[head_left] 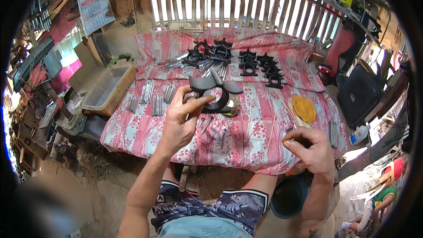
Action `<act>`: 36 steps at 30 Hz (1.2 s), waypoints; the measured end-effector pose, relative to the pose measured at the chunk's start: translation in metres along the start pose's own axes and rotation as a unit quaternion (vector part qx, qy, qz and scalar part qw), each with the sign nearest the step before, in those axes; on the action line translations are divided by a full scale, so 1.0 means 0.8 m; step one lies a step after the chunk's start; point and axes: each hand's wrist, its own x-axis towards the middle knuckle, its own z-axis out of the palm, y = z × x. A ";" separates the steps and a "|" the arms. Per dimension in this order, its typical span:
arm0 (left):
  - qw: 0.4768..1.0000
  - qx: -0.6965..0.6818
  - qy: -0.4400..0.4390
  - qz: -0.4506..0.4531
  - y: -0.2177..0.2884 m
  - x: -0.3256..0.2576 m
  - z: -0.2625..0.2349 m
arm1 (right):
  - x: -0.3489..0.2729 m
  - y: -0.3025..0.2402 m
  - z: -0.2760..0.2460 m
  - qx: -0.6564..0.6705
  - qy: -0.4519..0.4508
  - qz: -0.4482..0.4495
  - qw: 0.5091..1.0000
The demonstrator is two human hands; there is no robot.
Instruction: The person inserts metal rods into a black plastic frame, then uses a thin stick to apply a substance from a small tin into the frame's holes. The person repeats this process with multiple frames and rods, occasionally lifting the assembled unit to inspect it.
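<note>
My left hand [181, 117] is raised over the cloth-covered table, its fingers closed on a black ring-shaped bracket [202, 83] with curved wings on top. Off to the right, my right hand [310, 147] is pinched above the table's near edge; a small thin thing shows at its fingertips, too small to name. Partly hidden behind the bracket stands a small jar [233, 105]. Similar black brackets [249, 64] lie in rows and a pile farther back. Short silver tubes [157, 105] sit in bundles left of my left hand, and longer silver rods [217, 71] lie by the pile.
A pink-and-white flowered cloth [257, 147] covers the table. Thin sticks [271, 131] and a yellow-orange cloth [304, 109] lie near my right hand. Around it stand a plastic-lined box [103, 90], a black case [359, 89], a white bottle [359, 135] and a dark bucket [288, 197].
</note>
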 end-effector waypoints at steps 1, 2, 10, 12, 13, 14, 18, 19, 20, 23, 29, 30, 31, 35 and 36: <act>1.000 -0.007 0.003 -0.008 0.001 0.013 -0.006 | 0.007 -0.005 -0.003 -0.013 -0.001 -0.001 1.000; 1.000 -0.025 0.019 -0.001 0.002 0.026 -0.010 | 0.012 -0.010 -0.006 -0.027 -0.004 -0.024 0.999; 0.996 -0.061 0.050 0.030 0.006 0.095 -0.056 | 0.044 -0.012 0.009 0.059 0.034 0.028 0.997; 0.994 -0.085 0.057 0.037 0.009 0.102 -0.061 | 0.045 -0.013 0.015 0.040 0.030 -0.012 0.999; 0.991 -0.112 0.061 0.041 0.010 0.105 -0.062 | 0.046 -0.013 0.018 0.018 0.028 -0.017 0.999; 0.987 -0.140 0.062 0.038 0.012 0.108 -0.064 | 0.047 -0.013 0.021 0.009 0.020 -0.034 0.999; 0.994 -0.061 0.064 0.064 0.016 0.112 -0.075 | 0.060 -0.009 0.038 0.033 0.020 -0.080 0.996; 0.995 -0.047 0.065 0.062 0.016 0.114 -0.076 | 0.064 -0.007 0.043 0.098 0.023 -0.093 0.991; 0.994 -0.039 0.068 0.074 0.016 0.117 -0.077 | 0.067 -0.005 0.047 0.163 0.035 -0.089 0.982; 0.993 -0.042 0.067 0.088 0.015 0.125 -0.079 | 0.071 -0.006 0.047 0.147 0.063 -0.072 0.984; 0.990 -0.095 0.070 0.079 0.023 0.131 -0.079 | 0.070 -0.040 0.033 0.074 0.134 -0.089 0.984; 0.989 -0.106 0.068 0.077 0.025 0.132 -0.078 | 0.069 -0.050 0.028 0.074 0.133 -0.112 0.982; 0.989 -0.107 0.064 0.084 0.027 0.134 -0.077 | 0.068 -0.060 0.024 0.069 0.137 -0.112 0.982; 0.982 -0.146 0.053 0.107 0.035 0.146 -0.070 | 0.077 -0.098 0.016 0.120 0.116 -0.144 0.975; 0.979 -0.162 0.051 0.112 0.038 0.148 -0.069 | 0.078 -0.107 0.011 0.118 0.111 -0.139 0.977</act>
